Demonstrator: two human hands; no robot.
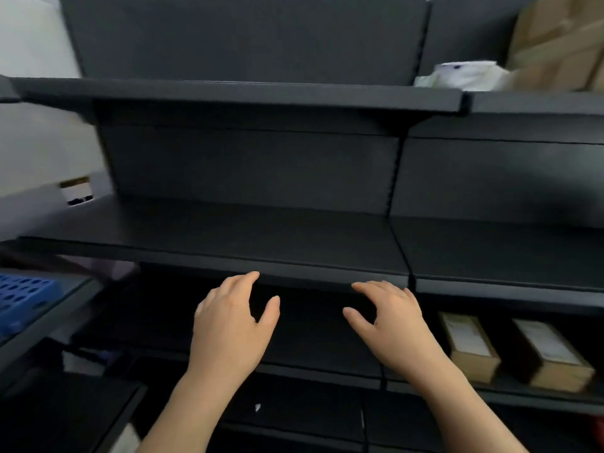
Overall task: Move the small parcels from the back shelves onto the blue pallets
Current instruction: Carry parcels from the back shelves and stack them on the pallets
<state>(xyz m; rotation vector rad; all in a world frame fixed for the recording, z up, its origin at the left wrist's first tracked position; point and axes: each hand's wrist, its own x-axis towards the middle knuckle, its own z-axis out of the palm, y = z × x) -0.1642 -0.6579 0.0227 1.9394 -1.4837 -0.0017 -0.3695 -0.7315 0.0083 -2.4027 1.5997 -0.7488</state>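
Both of my hands are raised in front of a black metal shelf unit [228, 256]. My left hand [232, 325] and my right hand [389, 322] hover just below the front edge of the middle shelf, fingers relaxed and spread, holding nothing. Two small brown cardboard parcels with white labels lie on the lower shelf to the right: one nearer [467, 344], one further right [552, 354]. A corner of a blue pallet [23, 295] shows at the left edge.
On the top shelf at the right sit a white wrapped parcel [464, 75] and large brown cartons [559, 44]. A white wall [32, 142] lies left of the shelves. A dark surface [65, 413] fills the lower left.
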